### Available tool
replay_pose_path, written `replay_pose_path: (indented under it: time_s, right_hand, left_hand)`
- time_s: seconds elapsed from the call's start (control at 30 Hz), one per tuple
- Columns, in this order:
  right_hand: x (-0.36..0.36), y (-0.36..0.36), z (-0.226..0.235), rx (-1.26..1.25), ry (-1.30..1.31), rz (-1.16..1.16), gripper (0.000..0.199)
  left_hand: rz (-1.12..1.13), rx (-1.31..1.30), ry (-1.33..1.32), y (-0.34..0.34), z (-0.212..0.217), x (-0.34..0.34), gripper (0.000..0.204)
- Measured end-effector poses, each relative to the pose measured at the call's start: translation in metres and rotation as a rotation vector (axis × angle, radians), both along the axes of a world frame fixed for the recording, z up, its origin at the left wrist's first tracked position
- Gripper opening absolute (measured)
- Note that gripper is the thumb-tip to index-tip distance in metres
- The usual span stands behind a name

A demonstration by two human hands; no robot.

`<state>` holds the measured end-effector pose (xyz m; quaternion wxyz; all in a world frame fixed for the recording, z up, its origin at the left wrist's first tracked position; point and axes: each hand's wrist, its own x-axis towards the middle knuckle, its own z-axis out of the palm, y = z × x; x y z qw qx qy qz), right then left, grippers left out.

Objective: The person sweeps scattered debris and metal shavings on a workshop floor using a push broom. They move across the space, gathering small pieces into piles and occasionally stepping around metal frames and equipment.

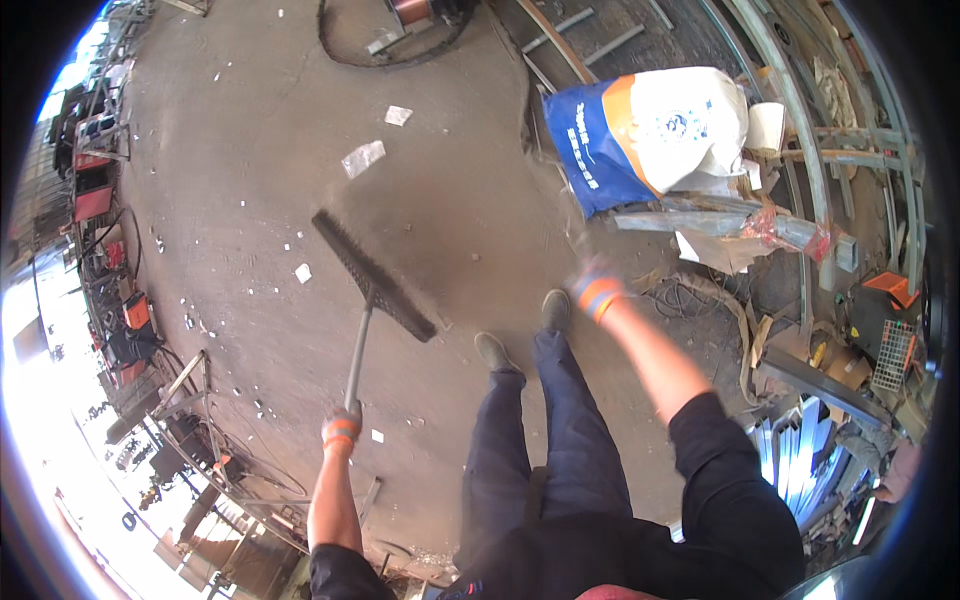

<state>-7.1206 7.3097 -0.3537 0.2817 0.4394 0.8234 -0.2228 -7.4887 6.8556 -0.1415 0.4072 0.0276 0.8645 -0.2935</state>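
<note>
One hand, the left hand (342, 430), has its gloved grip closed around the handle of a broom (369, 285). The right hand (597, 287), also gloved, is blurred near the right shoe (556, 310); how far open its grip is, and whether it has hold of anything, cannot be told.

With only one hand on the handle, the wide head could twist or tip if one end met something firm. The left shoe (492, 350) is near the head's closer end, so a broad pull toward the body might knock it. A quick stroke could also scatter the light white scrap (363, 158) and raise dust from the floor (250, 130). On the right, loose cables (690, 298) and metal bars (730, 225) beside a big sack (650, 135) could snag a hand or foot that strays among them.

The broom's dark head rests on the floor, ahead of the left grip and a little to its right, well apart from it but joined by the slanting handle. It lies ahead and to the left of both shoes, and the right grip is apart from it.
</note>
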Motion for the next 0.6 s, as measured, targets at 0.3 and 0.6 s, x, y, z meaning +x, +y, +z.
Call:
replay_pose_path:
  time_s: [0.3, 0.6]
  right_hand:
    - [-0.173, -0.445, 0.107, -0.819, 0.494, -0.611, 0.029]
    - [-0.312, -0.209, 0.030, -0.985, 0.768, -1.342, 0.034]
  left_hand:
    - [-0.187, 0.726, -0.030, -0.011, 0.067, 0.114, 0.064]
    - [0.905, 0.812, -0.626, -0.068, 0.226, 0.026, 0.062]
